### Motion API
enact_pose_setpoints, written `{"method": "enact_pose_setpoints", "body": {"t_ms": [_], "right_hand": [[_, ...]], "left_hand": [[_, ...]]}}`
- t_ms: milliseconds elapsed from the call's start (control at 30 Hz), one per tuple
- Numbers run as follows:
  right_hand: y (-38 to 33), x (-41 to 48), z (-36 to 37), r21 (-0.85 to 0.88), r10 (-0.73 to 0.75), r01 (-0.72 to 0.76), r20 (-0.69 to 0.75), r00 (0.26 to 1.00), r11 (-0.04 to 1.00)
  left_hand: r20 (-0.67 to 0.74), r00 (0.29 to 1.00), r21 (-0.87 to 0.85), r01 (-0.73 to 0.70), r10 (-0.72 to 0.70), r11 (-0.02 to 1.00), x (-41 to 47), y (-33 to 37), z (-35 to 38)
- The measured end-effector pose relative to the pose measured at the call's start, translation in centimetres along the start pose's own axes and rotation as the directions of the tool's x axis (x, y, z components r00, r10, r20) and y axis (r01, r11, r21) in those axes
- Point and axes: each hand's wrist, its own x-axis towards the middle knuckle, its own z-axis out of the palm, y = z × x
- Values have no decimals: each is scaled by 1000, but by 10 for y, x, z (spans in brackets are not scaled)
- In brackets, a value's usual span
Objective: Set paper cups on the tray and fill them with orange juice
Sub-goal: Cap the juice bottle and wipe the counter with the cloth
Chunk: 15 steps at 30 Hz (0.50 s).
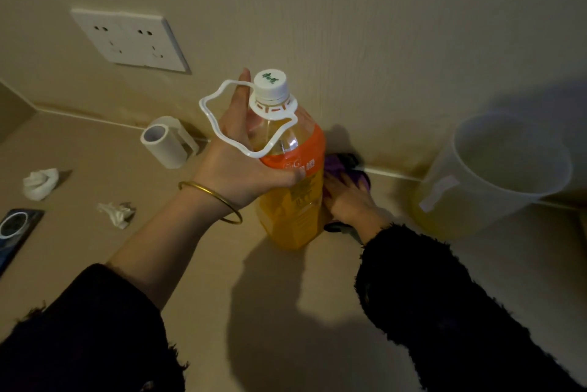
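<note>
Gripping the orange juice bottle at its shoulder, the person's left hand wraps round the clear upper part, with the thumb pressed across the orange label and one finger pointing up beside the white cap. The bottle stands upright close to the wall, its base at or just above the countertop; which of the two cannot be told. It is large and nearly full, so it probably handles heavy and bottom-weighted. Its thin plastic wall is likely to give under a squeeze, and the smooth label may be slippery. The cap is on, so nothing can spill yet.

The white carry handle loops from the neck collar over the back of the left hand. That loop looks the surest hold for lifting; for pouring, a second hand low on the body would steady the weight. A gold bangle sits on the left wrist.

Just behind and to the right of the bottle, the right hand lies on a purple cloth, fingers spread and fairly straight, holding nothing that can be made out.

Further out: a translucent bucket against the wall at right; a white roll in its holder, two crumpled tissues and a phone at left; a wall socket above. No paper cups or tray show from here.
</note>
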Motion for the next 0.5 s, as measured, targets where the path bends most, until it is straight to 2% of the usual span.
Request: {"method": "enact_pose_setpoints", "body": {"t_ms": [67,233,333,500], "right_hand": [[2,-2,1,34,20,-21,8,1000,999],[-5,-41,27,-18,128,-131,-108,986,991],[-12,-66,38,-1,250,-250,-66,966,968],[-11,-105,51,37,449,-448,-7,894,893]], "left_hand": [[-7,1000,5,6,-6,1000,-1,0,-2],[21,999,16,35,-35,999,0,9,2],[27,999,15,34,-34,999,8,16,14],[-25,998,-23,54,-55,998,21,27,50]]}}
